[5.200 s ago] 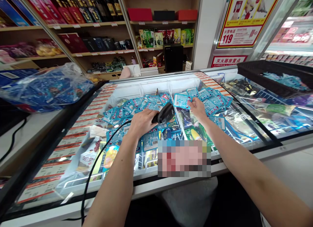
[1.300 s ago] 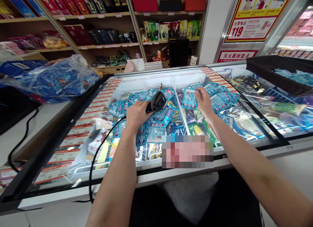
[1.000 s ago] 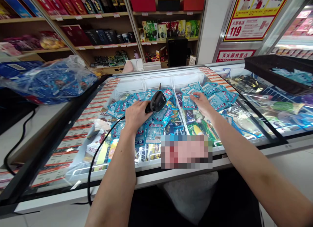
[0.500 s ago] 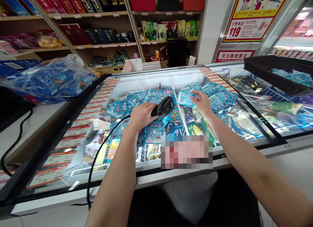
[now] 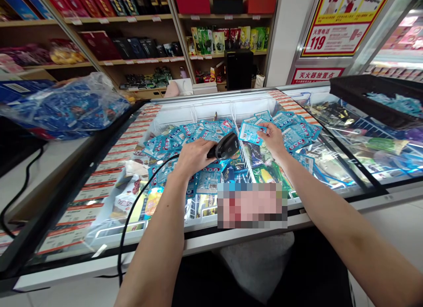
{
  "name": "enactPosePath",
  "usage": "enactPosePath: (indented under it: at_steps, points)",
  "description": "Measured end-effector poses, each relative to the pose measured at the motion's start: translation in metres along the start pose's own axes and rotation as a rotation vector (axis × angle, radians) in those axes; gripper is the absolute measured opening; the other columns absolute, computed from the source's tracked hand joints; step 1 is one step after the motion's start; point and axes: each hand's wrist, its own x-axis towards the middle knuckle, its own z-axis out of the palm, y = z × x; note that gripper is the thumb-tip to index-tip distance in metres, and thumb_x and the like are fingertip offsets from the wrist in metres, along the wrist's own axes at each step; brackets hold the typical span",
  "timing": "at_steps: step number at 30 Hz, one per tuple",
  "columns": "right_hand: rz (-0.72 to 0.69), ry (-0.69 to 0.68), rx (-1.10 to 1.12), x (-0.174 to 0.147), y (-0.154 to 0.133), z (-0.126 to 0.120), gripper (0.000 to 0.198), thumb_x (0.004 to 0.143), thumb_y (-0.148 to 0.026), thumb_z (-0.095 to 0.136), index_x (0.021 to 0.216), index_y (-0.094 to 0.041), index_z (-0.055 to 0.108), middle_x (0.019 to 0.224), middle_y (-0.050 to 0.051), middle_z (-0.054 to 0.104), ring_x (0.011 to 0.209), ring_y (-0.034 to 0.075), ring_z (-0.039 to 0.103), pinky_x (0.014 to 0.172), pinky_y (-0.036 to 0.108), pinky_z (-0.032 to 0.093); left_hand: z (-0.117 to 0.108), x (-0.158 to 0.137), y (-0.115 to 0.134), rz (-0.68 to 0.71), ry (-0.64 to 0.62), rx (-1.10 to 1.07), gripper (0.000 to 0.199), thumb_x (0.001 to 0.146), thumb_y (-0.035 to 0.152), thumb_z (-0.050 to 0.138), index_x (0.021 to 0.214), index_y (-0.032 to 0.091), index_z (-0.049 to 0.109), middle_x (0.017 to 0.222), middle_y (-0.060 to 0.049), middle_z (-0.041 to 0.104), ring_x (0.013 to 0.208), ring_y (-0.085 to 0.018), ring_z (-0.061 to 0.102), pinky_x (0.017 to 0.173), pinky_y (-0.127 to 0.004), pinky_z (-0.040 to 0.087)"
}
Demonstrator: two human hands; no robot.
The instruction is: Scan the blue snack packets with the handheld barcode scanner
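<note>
My left hand [image 5: 197, 156] is wrapped round the handle of a black corded barcode scanner [image 5: 226, 147], whose head points right. Its black cable [image 5: 134, 201] runs down along my left forearm. Between the fingertips of my right hand [image 5: 273, 138] is the edge of a light-blue packet [image 5: 250, 133], its white barcode label facing up. A small gap separates the scanner head from this packet. More blue packets [image 5: 206, 135] lie in a spread under the scanner, and another group [image 5: 295, 137] lies to the right of my right hand.
The packets lie in a chest freezer with a white wire divider [image 5: 245, 159] and a front rim [image 5: 198, 245]. A clear plastic bag of blue packets [image 5: 82, 106] sits at left. A black tray [image 5: 366, 95] with blue packets rests at right. Shelves [image 5: 132, 20] stand behind.
My left hand has moved the scanner slightly right, closer to the packet. My right hand and its packet have hardly moved.
</note>
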Motion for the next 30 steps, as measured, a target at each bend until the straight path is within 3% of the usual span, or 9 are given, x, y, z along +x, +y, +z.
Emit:
enactPosePath:
  at_steps: [16,20,24,27,30]
  points:
    - [0.007,0.014,0.03,-0.005,-0.011,-0.001,0.03,0.075,-0.039,0.064,0.1,-0.023,0.059,0.056,-0.008,0.028,0.049,0.012,0.033,0.052,0.029,0.038,-0.002,0.001,0.003,0.025,0.017,-0.024,0.035,0.084,0.039,0.053,0.113,0.021,0.06,0.104,-0.007,0.068,0.101,-0.025,0.062,0.071,-0.031,0.045]
    - [-0.018,0.113,-0.032,-0.003,-0.016,-0.009,0.029,0.079,-0.04,0.06,0.103,-0.023,0.055,0.057,-0.006,0.037,0.05,0.013,0.038,0.055,0.03,0.04,-0.002,-0.001,-0.001,-0.021,0.044,0.026,0.036,0.083,0.038,0.053,0.115,0.022,0.059,0.102,-0.006,0.068,0.1,-0.025,0.061,0.071,-0.032,0.044]
    - [-0.044,0.2,-0.194,0.003,-0.013,-0.022,0.023,0.086,-0.037,0.049,0.097,-0.021,0.061,0.071,0.001,0.057,0.058,0.016,0.048,0.069,0.035,0.045,-0.003,-0.003,-0.003,-0.121,0.08,0.061,0.037,0.083,0.039,0.053,0.116,0.023,0.059,0.098,-0.006,0.068,0.097,-0.026,0.061,0.069,-0.032,0.044]
    - [-0.008,0.166,-0.315,0.006,-0.008,-0.028,0.031,0.085,-0.035,0.049,0.109,-0.018,0.06,0.085,0.007,0.064,0.067,0.019,0.054,0.077,0.039,0.046,-0.003,-0.004,-0.004,-0.186,0.093,0.065,0.038,0.084,0.042,0.051,0.115,0.022,0.06,0.097,-0.009,0.067,0.097,-0.026,0.061,0.07,-0.033,0.044]
    - [-0.041,0.116,-0.472,0.005,-0.005,-0.03,0.04,0.085,-0.033,0.051,0.12,-0.015,0.056,0.105,0.013,0.064,0.091,0.025,0.057,0.09,0.044,0.043,-0.002,-0.006,-0.007,-0.216,0.098,0.063,0.039,0.083,0.042,0.052,0.116,0.022,0.06,0.099,-0.009,0.067,0.099,-0.026,0.061,0.074,-0.033,0.045]
